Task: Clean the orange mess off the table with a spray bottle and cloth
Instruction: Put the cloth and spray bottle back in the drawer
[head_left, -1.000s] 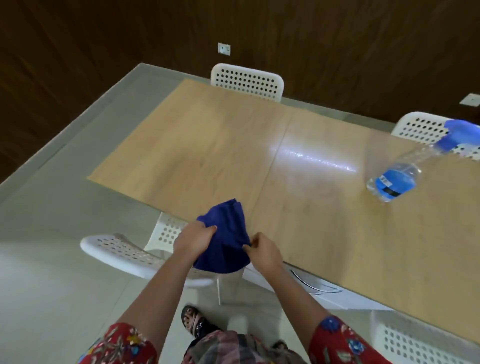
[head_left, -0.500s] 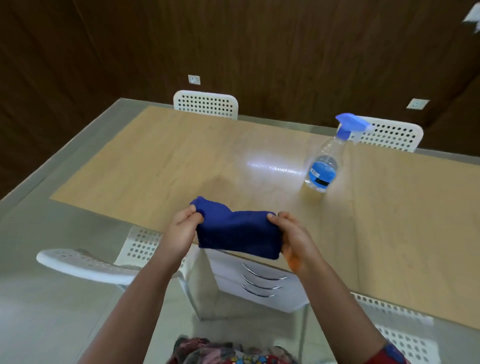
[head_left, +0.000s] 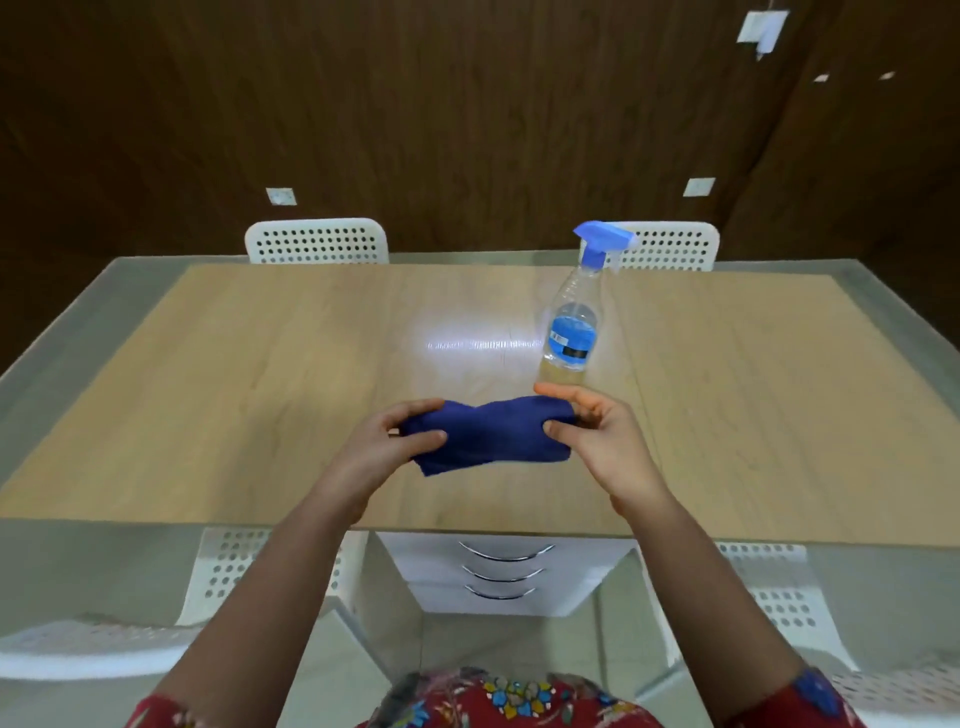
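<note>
A folded dark blue cloth (head_left: 488, 434) is stretched between both hands just above the near middle of the wooden table (head_left: 234, 395). My left hand (head_left: 387, 444) pinches its left end and my right hand (head_left: 597, 439) pinches its right end. A clear spray bottle (head_left: 571, 322) with a blue trigger head and blue label stands upright on the table just beyond my right hand. I see no orange mess on the tabletop; the patch under the cloth and hands is hidden.
Two white perforated chairs (head_left: 317, 241) (head_left: 670, 244) stand at the table's far side, and more white chairs (head_left: 234, 571) sit at the near side. A white drawer unit (head_left: 504, 571) sits under the table. A dark wood-panelled wall rises behind.
The view has swung round to face the table squarely. Both hands moved the cloth forward from the near edge to over the tabletop, spread lengthwise. The bottle has not moved.
</note>
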